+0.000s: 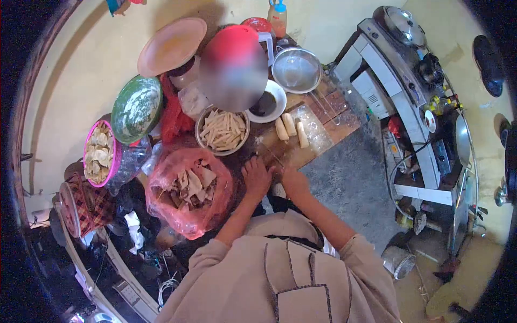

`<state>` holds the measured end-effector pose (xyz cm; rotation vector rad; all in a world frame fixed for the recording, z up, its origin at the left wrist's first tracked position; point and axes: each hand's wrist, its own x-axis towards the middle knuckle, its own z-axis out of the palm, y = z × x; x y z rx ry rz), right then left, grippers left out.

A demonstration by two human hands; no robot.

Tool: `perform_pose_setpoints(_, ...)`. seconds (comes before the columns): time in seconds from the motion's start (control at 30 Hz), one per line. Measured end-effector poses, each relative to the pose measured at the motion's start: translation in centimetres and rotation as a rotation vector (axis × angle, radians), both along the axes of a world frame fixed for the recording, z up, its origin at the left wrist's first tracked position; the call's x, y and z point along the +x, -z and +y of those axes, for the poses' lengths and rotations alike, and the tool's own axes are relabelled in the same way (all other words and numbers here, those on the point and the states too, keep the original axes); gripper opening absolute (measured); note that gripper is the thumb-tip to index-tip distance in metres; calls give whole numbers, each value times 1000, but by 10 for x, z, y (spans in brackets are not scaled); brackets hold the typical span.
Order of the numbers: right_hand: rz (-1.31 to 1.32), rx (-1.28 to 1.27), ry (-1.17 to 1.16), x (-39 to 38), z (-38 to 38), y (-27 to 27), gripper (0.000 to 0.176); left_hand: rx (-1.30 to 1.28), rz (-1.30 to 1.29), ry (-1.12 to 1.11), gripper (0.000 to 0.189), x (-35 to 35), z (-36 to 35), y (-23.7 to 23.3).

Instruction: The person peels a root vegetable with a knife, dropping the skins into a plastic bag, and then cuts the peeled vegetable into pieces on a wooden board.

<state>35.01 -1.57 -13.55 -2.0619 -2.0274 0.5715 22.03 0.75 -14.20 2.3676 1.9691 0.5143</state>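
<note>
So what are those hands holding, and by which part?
Cannot tell: the left hand and right hand meet curled at the near edge of the wooden board, hiding anything between them.

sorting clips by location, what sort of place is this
Likely a small home kitchen: a wooden cutting board with peeled root pieces, a bowl of cut strips, and a stove with a pot on it.

Beige top (242,280), elbow-length sleeves, dark piped seams
</note>
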Motion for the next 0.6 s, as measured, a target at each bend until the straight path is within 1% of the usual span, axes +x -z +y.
perform_pose_setpoints(0.07, -7, -49, 19, 0, -8, 6, 26, -59, 50, 56, 35, -3, 1, 11)
perform_pose_setpoints(0.17, -45, -117, 0, -11, -11, 16, 25, -132, 104, 133, 36, -21, -9, 33)
perform_pose_setpoints(0.2, -61, -138, -9, -17, -10, 18, 24, -89, 99, 102, 36, -24, -12, 32)
perform_pose_setpoints(0.27, 117, -57, -6, -12, -4, 19, 25, 4, 82, 41, 36, -27, -11, 31)
perform_pose_setpoints(0.3, 207, -27, -6, -9, -6, 16, 25, -28, 35, -9, 35, -26, -13, 31)
perform_pose_setpoints(0.37, 278, -83, -5, 1, -5, 9, 26, -81, -63, -104, 34, -20, -4, 32)
perform_pose_setpoints(0.4, 312, -111, -2, 6, -4, 6, 27, -116, -103, -95, 34, -21, 1, 25)
perform_pose_setpoints(0.47, 316, -95, 5, 17, -4, 17, 28, -187, -188, -82, 35, -25, 8, 13)
perform_pose_setpoints(0.57, 368, -22, 29, 23, -6, 15, 29, -132, -71, -5, 36, -26, 15, -2)
perform_pose_setpoints(0.6, 396, 12, 43, 23, -8, 11, 30, -139, -86, 15, 36, -25, 17, -3)
